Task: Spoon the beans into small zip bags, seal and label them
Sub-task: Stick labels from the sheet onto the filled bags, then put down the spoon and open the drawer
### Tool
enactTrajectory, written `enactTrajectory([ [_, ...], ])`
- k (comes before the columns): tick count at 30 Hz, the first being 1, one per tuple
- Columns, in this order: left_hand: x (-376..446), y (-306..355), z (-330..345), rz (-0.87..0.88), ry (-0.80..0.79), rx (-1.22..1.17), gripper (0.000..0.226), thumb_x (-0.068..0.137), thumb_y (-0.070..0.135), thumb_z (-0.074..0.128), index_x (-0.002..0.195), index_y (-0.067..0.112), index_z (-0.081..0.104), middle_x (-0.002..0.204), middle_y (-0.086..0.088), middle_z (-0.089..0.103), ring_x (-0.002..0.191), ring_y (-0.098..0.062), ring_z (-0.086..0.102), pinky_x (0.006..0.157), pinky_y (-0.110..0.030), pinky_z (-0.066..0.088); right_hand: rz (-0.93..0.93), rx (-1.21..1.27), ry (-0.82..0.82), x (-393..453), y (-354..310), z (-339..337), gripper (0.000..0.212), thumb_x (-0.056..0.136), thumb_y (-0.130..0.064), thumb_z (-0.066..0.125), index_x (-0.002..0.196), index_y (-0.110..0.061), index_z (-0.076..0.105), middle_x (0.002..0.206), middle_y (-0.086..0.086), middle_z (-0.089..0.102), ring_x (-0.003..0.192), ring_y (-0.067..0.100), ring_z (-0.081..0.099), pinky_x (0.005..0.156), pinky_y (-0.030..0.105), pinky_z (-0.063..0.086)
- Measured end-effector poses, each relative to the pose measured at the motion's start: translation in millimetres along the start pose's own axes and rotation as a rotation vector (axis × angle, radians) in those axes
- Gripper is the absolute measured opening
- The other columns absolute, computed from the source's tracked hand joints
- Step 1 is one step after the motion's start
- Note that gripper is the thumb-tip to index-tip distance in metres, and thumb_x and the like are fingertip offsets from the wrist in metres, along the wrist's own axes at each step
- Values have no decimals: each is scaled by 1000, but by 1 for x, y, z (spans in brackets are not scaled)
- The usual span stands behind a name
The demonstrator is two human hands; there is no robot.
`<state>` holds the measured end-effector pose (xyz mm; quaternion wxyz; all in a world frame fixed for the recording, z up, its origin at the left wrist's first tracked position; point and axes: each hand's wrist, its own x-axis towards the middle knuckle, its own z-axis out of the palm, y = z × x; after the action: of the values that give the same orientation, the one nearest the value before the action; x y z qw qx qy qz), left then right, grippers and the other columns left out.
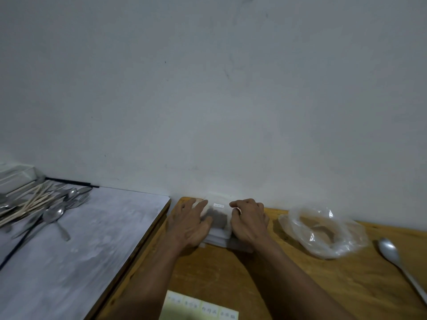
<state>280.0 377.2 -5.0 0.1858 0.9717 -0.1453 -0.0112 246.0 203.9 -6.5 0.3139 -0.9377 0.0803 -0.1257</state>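
Observation:
A small zip bag (219, 217) with dark beans inside and a white label near its top lies on a stack of similar bags by the wall. My left hand (188, 224) rests on the stack's left side with fingers spread over it. My right hand (249, 221) lies on the right side, its fingers curled at the top bag's edge. A large clear plastic bag (323, 232) with brownish contents sits to the right. A metal spoon (392, 251) lies further right on the wooden table (288, 285). A sheet of labels (201, 308) lies near the front edge.
To the left stands a grey surface (80, 239) holding a pile of spoons, forks and wooden chopsticks (41, 204). A black cable crosses it. A plain wall rises directly behind the stack.

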Motion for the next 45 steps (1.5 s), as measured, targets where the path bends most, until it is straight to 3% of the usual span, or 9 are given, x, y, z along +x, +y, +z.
enactTrajectory([
  [9,-73,28,-15,106,219,-320,49,102,46,47,147,27,45,153,4,43,140,-16,38,115,-35,34,-75,167,28,-72,-3,-51,31,100,-21,49,126,-17,67,128,5,62,116,18,57,99,29,43],
  [14,-111,65,-15,152,207,-365,47,101,43,53,143,22,51,148,0,51,135,-20,46,111,-40,41,-41,262,76,-132,10,-96,24,99,-23,57,118,-18,71,107,-9,65,82,-3,55,69,12,42],
  [20,-161,114,4,221,156,-394,47,98,43,59,140,24,54,145,3,54,132,-16,49,107,-39,45,106,370,154,-205,47,-144,15,96,-25,64,108,-26,73,98,-18,68,90,1,62,75,22,51],
  [23,-187,128,23,235,95,-390,47,98,44,59,141,30,51,146,8,49,131,-11,45,102,-29,39,179,375,178,-234,67,-158,17,96,-23,64,111,-26,71,100,-17,67,94,2,61,83,29,54],
  [26,-206,128,46,231,75,-312,44,100,45,53,142,30,50,142,12,46,122,-3,41,98,-23,34,274,311,218,-257,80,-151,15,95,-20,64,107,-27,70,98,-16,64,93,4,60,82,29,54],
  [28,-208,123,61,214,109,-196,40,104,36,47,140,21,52,144,3,51,128,-13,46,106,-29,36,284,216,207,-265,81,-135,14,95,-23,63,106,-29,69,100,-15,64,93,5,61,83,29,56],
  [33,-206,108,87,109,136,-30,43,105,24,35,143,15,50,150,-4,49,141,-21,40,120,-39,29,64,-103,129,-259,60,-85,26,100,-37,52,121,-30,65,118,-9,62,112,10,50,100,33,41],
  [36,-207,105,87,132,139,-26,44,104,22,35,145,13,48,153,-4,46,145,-19,36,123,-38,24,-53,-249,82,-243,48,-69,30,103,-40,45,122,-31,66,119,-5,62,114,17,46,95,38,31],
  [45,-209,103,87,134,125,-46,46,107,25,30,151,17,41,160,1,36,152,-13,22,127,-38,12,-118,-392,109,-234,54,-51,32,105,-39,40,110,-29,70,107,-5,62,106,17,45,86,37,27],
])
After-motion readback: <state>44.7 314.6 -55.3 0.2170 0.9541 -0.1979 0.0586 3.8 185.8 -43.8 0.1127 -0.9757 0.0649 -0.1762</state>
